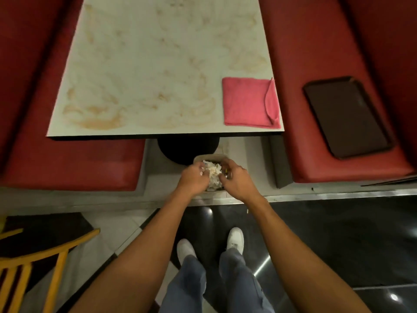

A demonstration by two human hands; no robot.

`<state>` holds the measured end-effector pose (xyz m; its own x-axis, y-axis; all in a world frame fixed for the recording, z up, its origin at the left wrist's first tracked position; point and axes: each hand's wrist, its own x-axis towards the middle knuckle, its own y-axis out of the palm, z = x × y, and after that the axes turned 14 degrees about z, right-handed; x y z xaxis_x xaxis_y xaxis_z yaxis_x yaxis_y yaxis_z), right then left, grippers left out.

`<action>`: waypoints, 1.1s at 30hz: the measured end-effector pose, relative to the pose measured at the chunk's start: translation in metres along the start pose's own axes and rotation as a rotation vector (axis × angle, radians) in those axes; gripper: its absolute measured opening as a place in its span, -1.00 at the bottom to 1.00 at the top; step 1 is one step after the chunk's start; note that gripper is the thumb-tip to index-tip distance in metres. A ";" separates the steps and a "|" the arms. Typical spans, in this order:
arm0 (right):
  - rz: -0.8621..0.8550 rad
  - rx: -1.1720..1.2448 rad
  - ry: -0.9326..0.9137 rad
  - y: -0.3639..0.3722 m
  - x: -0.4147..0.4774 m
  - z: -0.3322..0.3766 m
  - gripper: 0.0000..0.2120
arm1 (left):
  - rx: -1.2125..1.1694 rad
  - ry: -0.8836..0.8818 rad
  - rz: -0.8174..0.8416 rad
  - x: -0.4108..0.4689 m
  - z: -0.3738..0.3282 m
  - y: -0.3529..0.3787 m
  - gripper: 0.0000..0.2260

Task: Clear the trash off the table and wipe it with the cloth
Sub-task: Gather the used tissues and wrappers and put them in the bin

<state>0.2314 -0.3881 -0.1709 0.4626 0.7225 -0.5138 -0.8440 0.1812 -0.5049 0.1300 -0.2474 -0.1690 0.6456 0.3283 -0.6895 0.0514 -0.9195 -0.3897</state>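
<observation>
A pale marbled table (158, 64) fills the upper middle, smeared with brownish stains. A folded pink cloth (248, 102) lies on its near right corner. Below the table's front edge a small bin (207, 157) stands on the floor, filled with crumpled white paper trash (212, 170). My left hand (194, 178) and my right hand (234, 179) are both over the bin, fingers curled around the paper wad from either side. The bin's lower part is hidden by my hands.
Red bench seats (327, 64) flank the table; a dark brown tray (345, 116) lies on the right one. The table's black pedestal base (187, 150) stands just behind the bin. A yellow wooden chair (33, 263) is at lower left. My shoes stand on dark glossy floor (327, 240).
</observation>
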 end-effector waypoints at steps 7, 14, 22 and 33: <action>-0.067 -0.060 -0.031 -0.030 -0.068 0.079 -0.53 | 0.062 0.146 0.030 -0.089 -0.055 -0.046 -0.74; -0.196 -0.068 -0.126 -0.069 -0.091 0.143 -0.53 | 0.127 0.296 -0.048 -0.128 -0.101 -0.099 -0.72; -0.262 -0.068 -0.200 -0.119 -0.083 0.193 -0.53 | 0.090 0.391 -0.174 -0.135 -0.145 -0.147 -0.70; -0.295 -0.062 -0.259 -0.206 0.002 0.224 -0.55 | 0.019 0.425 -0.272 -0.074 -0.215 -0.210 -0.69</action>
<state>0.3450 -0.2742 0.0872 0.5925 0.7910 -0.1525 -0.6631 0.3713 -0.6500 0.2354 -0.1254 0.0952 0.8640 0.4349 -0.2539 0.2493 -0.8074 -0.5347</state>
